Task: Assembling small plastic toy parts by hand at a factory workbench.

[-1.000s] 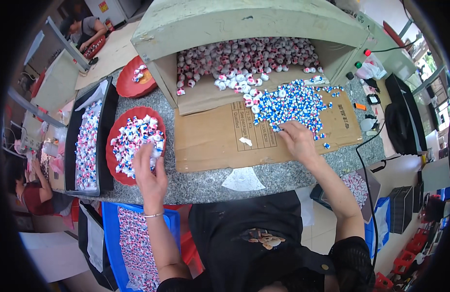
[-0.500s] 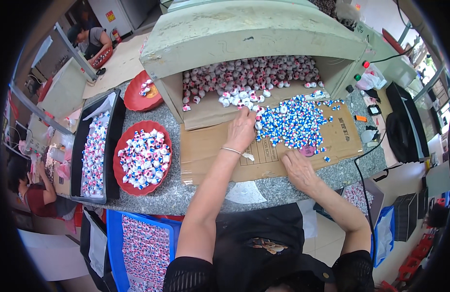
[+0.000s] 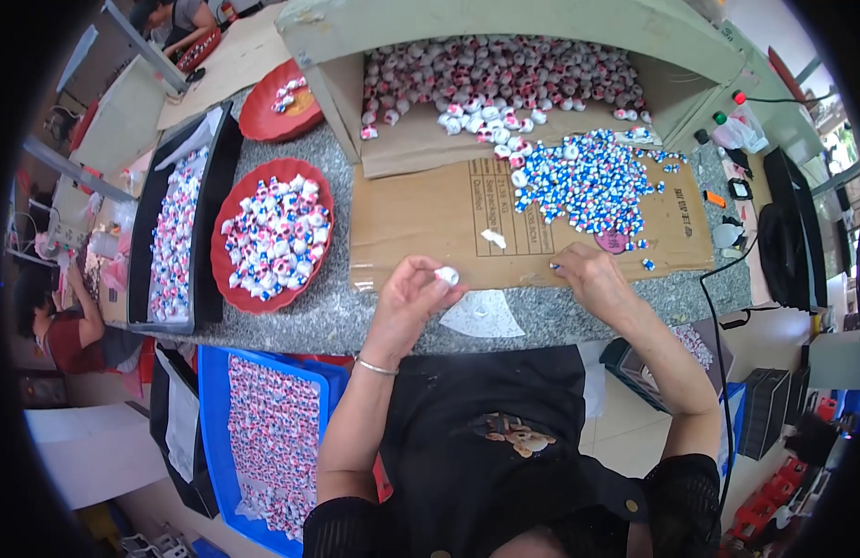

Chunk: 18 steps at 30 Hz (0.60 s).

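My left hand (image 3: 405,309) pinches a small rounded white piece (image 3: 447,275) between thumb and fingertips, above the front edge of the flattened cardboard (image 3: 411,223). To its right, my right hand (image 3: 597,284) has its fingertips closed on a tiny blue-and-white piece (image 3: 555,267), of which only a bit shows. Beyond my right hand spreads a loose pile of tiny blue-and-white pieces (image 3: 583,181). Behind that, larger white-and-pink pieces (image 3: 504,79) are heaped inside a pale green open-fronted booth (image 3: 504,19).
At left are a red bowl (image 3: 330,214) of white, pink and blue pieces, a second red bowl (image 3: 253,116) and a black tray (image 3: 227,158). A blue crate (image 3: 211,446) stands below. A black cable (image 3: 714,325) hangs at right. Two people work at the far left.
My left hand has drawn back from the white-and-pink pieces toward me with a white piece. My right hand has lifted slightly off the pile's near edge. The view has shifted.
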Each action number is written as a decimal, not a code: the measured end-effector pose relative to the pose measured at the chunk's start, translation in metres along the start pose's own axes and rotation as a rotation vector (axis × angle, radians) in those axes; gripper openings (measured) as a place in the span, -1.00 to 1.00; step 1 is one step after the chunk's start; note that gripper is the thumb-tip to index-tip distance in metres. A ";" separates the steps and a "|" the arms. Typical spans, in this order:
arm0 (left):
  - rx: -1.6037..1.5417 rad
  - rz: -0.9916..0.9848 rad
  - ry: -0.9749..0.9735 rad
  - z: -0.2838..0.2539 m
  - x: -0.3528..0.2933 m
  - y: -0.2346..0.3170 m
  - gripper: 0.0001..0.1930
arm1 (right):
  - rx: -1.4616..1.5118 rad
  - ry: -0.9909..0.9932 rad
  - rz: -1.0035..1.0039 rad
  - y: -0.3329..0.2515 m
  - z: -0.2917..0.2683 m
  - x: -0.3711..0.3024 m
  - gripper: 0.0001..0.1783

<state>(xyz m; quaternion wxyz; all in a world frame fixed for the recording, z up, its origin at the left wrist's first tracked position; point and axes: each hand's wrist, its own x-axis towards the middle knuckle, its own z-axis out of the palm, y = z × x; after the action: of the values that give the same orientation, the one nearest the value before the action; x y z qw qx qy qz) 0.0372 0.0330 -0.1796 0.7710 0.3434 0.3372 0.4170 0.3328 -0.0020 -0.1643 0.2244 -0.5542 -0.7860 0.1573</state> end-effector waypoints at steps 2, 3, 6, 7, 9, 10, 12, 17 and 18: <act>-0.022 0.006 -0.009 -0.014 -0.021 -0.007 -0.66 | 0.041 0.019 -0.045 -0.015 0.000 0.003 -0.86; -0.008 0.021 -0.006 -0.018 -0.031 -0.010 -0.67 | 0.079 0.007 -0.117 -0.023 0.005 0.003 -0.84; -0.021 0.036 -0.020 -0.022 -0.048 -0.010 -0.69 | 0.132 -0.046 -0.278 -0.053 0.019 0.005 -0.77; -0.047 0.054 -0.022 -0.018 -0.052 -0.005 -0.69 | 0.113 -0.078 -0.295 -0.063 0.021 0.008 -0.76; -0.041 0.078 -0.011 -0.017 -0.057 -0.004 -0.69 | 0.064 -0.142 -0.331 -0.075 0.019 0.012 -0.74; -0.008 0.087 0.000 -0.018 -0.058 -0.004 -0.69 | 0.034 -0.173 -0.355 -0.079 0.016 0.017 -0.74; 0.093 0.139 0.020 -0.018 -0.059 -0.003 -0.69 | -0.049 -0.257 -0.375 -0.082 0.016 0.022 -0.71; 0.254 0.209 0.045 -0.011 -0.058 -0.005 -0.69 | -0.168 -0.392 -0.369 -0.079 0.026 0.027 -0.64; 0.261 0.199 0.061 -0.010 -0.057 -0.008 -0.69 | -0.135 -0.322 -0.383 -0.080 0.025 0.026 -0.71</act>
<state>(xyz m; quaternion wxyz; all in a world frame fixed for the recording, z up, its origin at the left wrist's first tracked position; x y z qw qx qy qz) 0.0081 -0.0182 -0.1779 0.6642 0.4597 0.3761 0.4539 0.2480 -0.0046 -0.1411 0.0843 -0.3769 -0.9109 0.1453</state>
